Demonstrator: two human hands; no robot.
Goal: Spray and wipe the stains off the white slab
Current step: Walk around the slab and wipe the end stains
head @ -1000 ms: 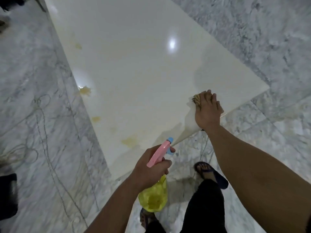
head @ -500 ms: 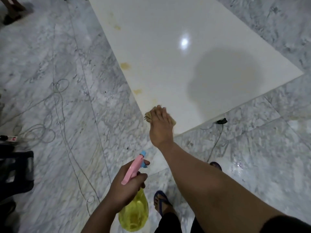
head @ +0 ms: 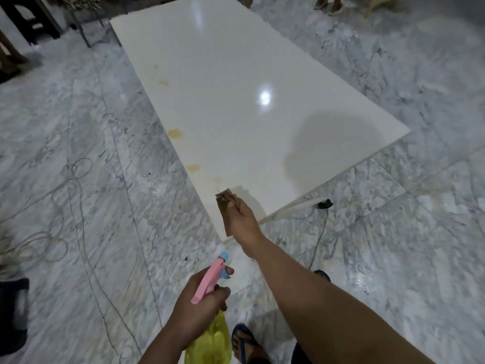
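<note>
At near corner of white slab [head: 236, 88]: right hand [head: 242, 219] grips brown frayed cloth [head: 226, 206], closer to stains than left. Yellow-brown stains [head: 175, 133] run up left edge, beyond hand, along slab's long axis. Left hand [head: 199, 306] grips spray bottle [head: 210, 334] off slab, over marble floor [head: 78, 127]; pink trigger, yellow translucent body. Slab glossy, smooth.

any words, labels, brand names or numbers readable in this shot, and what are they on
None can be read.
Spray bottle in the left hand: pink head and yellow body show no print or label.
Brown cloth in the right hand: plain.
White slab: only yellowish stains and a light reflection, no marking.
</note>
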